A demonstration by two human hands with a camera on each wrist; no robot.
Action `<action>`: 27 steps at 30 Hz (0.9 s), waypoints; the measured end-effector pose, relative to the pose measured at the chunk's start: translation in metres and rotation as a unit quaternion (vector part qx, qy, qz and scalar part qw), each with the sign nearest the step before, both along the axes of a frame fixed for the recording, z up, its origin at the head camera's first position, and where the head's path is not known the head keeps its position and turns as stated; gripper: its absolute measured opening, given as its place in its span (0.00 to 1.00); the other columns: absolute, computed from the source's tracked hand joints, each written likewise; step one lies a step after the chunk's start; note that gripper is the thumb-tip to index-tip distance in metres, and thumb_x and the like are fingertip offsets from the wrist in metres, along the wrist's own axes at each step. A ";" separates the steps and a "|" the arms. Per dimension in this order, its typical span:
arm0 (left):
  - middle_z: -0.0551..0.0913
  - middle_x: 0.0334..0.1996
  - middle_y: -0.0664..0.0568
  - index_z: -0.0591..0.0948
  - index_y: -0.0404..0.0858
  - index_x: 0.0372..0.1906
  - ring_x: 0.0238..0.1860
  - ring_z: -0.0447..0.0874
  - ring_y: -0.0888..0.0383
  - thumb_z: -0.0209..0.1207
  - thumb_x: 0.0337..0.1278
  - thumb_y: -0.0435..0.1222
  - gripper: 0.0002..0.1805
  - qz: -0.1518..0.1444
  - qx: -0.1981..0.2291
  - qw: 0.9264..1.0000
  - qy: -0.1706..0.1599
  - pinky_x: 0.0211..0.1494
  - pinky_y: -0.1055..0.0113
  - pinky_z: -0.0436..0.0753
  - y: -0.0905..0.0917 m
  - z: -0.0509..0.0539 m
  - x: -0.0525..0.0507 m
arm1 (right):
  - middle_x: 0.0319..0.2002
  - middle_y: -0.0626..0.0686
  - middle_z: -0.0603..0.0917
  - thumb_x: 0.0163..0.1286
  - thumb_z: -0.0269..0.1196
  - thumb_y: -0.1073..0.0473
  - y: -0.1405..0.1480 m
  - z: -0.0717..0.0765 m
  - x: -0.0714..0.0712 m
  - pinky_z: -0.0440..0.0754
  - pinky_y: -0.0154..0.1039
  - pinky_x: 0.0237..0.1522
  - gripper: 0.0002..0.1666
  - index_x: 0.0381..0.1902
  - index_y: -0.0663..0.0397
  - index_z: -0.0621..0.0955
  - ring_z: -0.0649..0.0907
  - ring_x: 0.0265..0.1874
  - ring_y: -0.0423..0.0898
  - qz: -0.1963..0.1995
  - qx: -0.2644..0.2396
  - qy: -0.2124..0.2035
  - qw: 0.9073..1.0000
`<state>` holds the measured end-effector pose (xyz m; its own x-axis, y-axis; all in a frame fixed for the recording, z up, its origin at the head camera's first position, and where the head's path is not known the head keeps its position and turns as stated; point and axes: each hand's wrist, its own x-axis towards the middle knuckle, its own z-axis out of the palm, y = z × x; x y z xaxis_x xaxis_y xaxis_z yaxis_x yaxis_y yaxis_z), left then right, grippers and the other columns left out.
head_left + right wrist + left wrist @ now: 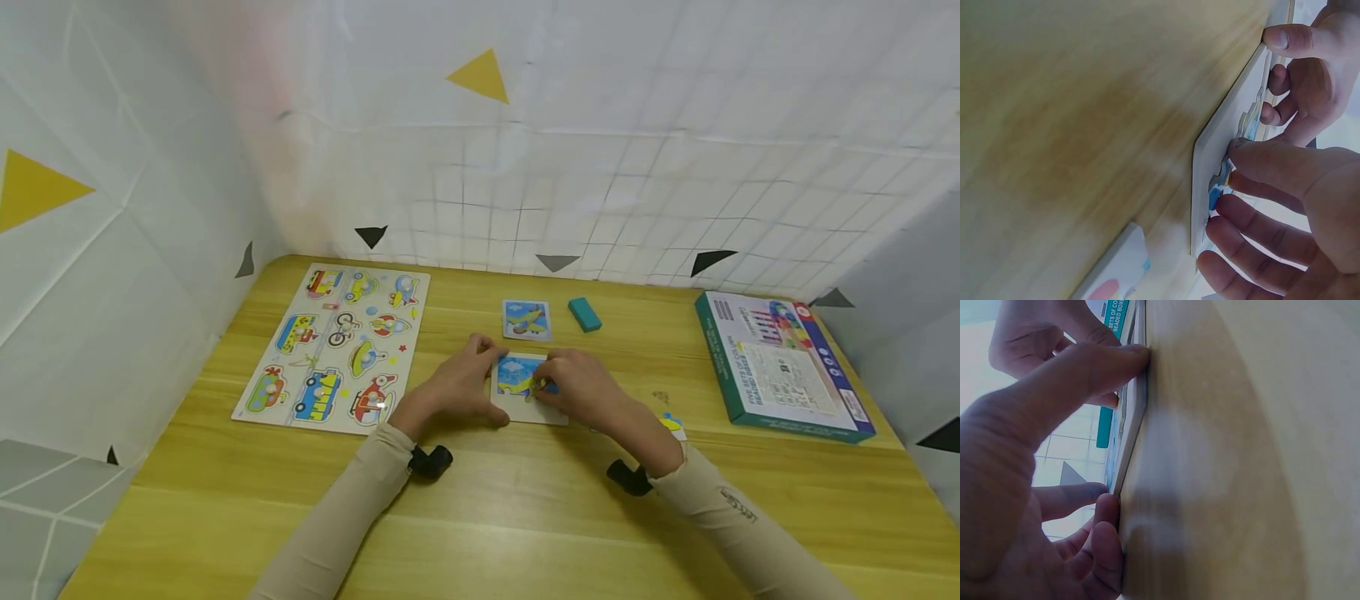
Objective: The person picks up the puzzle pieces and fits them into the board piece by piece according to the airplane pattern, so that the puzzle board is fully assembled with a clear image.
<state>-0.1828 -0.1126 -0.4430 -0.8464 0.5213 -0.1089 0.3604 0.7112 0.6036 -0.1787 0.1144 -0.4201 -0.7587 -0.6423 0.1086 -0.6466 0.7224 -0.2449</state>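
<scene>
A small jigsaw puzzle board [517, 410] lies in front of me, partly filled with blue and yellow picture pieces. My left hand [465, 385] holds its left side, with the thumb at the near corner and fingers at the far corner. Over the board's right half, my right hand [583, 387] pinches a puzzle piece [1215, 197] between thumb and index finger, low against the board. The fingers hide much of that piece. Another loose piece [673, 427] lies on the table beside the right wrist, partly covered by the forearm.
Behind the puzzle is a picture card [527, 321] with a yellow plane, and a teal block [585, 315] near it. A large vehicle peg board [405, 333] lies left. On the right sits a green-edged game box [787, 367]. White sheeting [600, 100] encloses the table.
</scene>
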 end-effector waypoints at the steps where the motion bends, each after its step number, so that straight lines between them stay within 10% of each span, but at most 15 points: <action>1: 0.59 0.67 0.47 0.63 0.42 0.76 0.51 0.73 0.54 0.78 0.36 0.53 0.58 0.000 0.000 1.000 0.000 0.55 0.60 0.75 0.000 0.000 0.000 | 0.28 0.49 0.80 0.56 0.76 0.62 0.000 0.000 0.000 0.73 0.35 0.26 0.08 0.35 0.55 0.90 0.73 0.24 0.40 -0.001 0.000 -0.001 1.000; 27: 0.59 0.68 0.48 0.63 0.43 0.77 0.52 0.73 0.54 0.78 0.35 0.53 0.59 0.000 0.001 1.000 0.000 0.56 0.59 0.75 0.000 -0.003 -0.001 | 0.37 0.52 0.84 0.66 0.68 0.62 0.017 0.004 0.004 0.81 0.43 0.36 0.07 0.41 0.59 0.89 0.83 0.35 0.47 -0.020 -0.056 -0.010 0.998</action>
<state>-0.1838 -0.1126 -0.4459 -0.8463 0.5218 -0.1072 0.3607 0.7094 0.6056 -0.1746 0.1317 -0.4164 -0.7860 -0.5966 0.1622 -0.6123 0.7150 -0.3373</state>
